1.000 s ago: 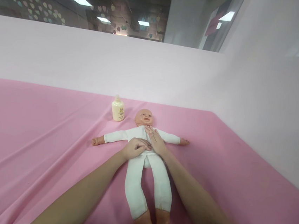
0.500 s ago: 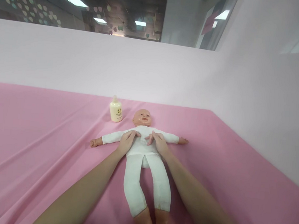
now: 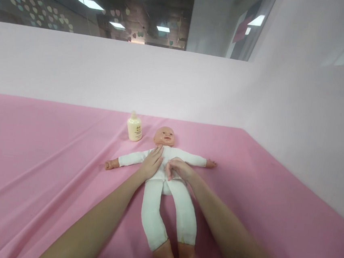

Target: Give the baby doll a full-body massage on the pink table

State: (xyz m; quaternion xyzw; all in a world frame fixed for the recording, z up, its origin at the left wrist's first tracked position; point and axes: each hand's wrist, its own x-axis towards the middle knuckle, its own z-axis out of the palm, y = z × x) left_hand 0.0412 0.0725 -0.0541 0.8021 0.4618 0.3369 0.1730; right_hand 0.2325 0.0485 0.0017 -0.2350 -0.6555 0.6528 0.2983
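Note:
A baby doll [image 3: 172,155] in a white cloth suit lies on its back, arms spread to both sides, its head at the far end. My left hand [image 3: 152,163] rests flat on the left side of its chest, fingers stretched toward the neck. Over the right side of the belly is my right hand [image 3: 178,169], turned on its side with loosely bent fingers and holding nothing. Some of its fingers are hidden. Past the doll's left-lying arm stands a pale yellow pump bottle [image 3: 134,128], upright, with dark print on its front.
A pink cloth [image 3: 50,154] covers the table, with long folds at the left. White walls [image 3: 119,75] rise behind it and along the right side. Above the back wall is a window [image 3: 135,4] showing ceiling lights and heart-shaped decorations.
My left hand has slid up the doll's chest and flattened, its fingers now reaching the neck. My right hand has moved down toward the belly, its fingers bending. Doll and bottle stay put.

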